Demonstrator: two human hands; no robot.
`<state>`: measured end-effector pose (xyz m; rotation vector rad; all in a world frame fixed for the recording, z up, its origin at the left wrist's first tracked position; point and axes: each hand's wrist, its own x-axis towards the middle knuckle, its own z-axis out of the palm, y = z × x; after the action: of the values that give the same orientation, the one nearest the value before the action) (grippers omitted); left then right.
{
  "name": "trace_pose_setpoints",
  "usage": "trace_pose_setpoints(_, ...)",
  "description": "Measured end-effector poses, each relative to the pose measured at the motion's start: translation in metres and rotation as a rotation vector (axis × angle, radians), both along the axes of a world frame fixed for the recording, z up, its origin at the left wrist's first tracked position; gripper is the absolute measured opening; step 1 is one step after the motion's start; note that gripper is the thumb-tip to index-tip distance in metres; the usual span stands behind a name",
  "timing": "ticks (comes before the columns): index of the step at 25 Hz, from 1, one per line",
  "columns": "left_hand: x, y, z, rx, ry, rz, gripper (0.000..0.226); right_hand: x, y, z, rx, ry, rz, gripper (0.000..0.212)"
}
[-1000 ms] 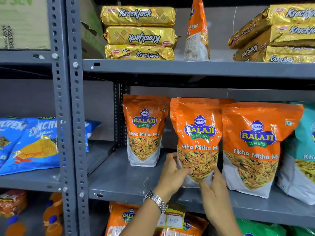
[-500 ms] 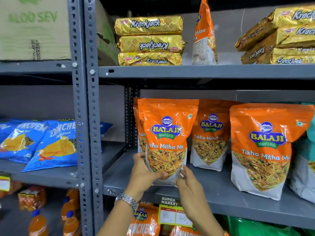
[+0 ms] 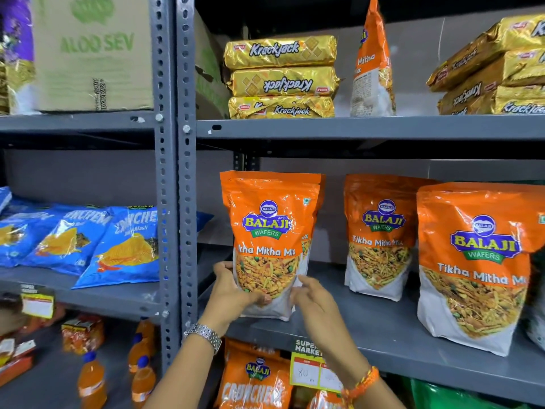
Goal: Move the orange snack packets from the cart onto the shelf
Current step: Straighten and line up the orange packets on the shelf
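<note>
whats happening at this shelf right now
A person is stocking orange Balaji Tikha Mitha Mix packets. The left hand grips the lower edge of one upright packet at the left end of the middle shelf; the right hand is beside it, fingers loose. Two more packets stand to its right.

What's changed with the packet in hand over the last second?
Both hands slid the held packet leftward along the shelf, in front of the far-left one. Left hand still grips it; right hand has loosened. The other two orange packets stayed put.
</note>
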<state>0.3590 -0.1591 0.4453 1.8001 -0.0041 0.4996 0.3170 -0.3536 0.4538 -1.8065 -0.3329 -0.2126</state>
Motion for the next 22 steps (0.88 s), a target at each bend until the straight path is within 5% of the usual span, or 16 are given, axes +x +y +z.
trace_pose_setpoints(5,0.002,0.005,0.002,-0.036,0.033,-0.057,0.097,0.043,-0.003,0.071,0.149,-0.201,-0.147,0.038)
trace_pose_setpoints(8,0.002,0.006,0.001,-0.058,0.031,-0.065,0.096,0.067,0.003,0.106,0.171,-0.202,-0.164,0.015)
trace_pose_setpoints(17,0.005,0.003,-0.002,-0.039,0.022,-0.047,0.095,0.085,0.001,0.106,0.226,-0.288,-0.267,0.012)
trace_pose_setpoints(22,-0.023,-0.020,0.005,0.145,-0.202,0.272,0.109,0.064,-0.027,0.100,0.226,-0.269,-0.181,0.017)
